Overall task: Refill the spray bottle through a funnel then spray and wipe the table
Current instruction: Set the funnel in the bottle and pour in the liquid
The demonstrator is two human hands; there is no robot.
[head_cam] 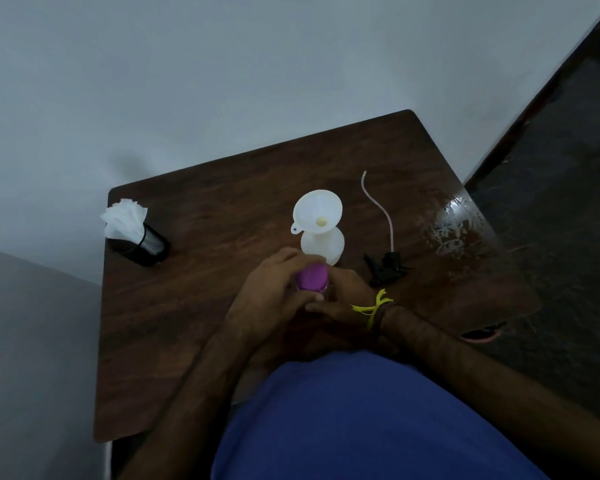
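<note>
Spray bottle: one, funnel on top

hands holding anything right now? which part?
Both hold the purple-capped bottle: left hand grips its purple cap from above, right hand wraps the body just below. The funnel is untouched.
</note>
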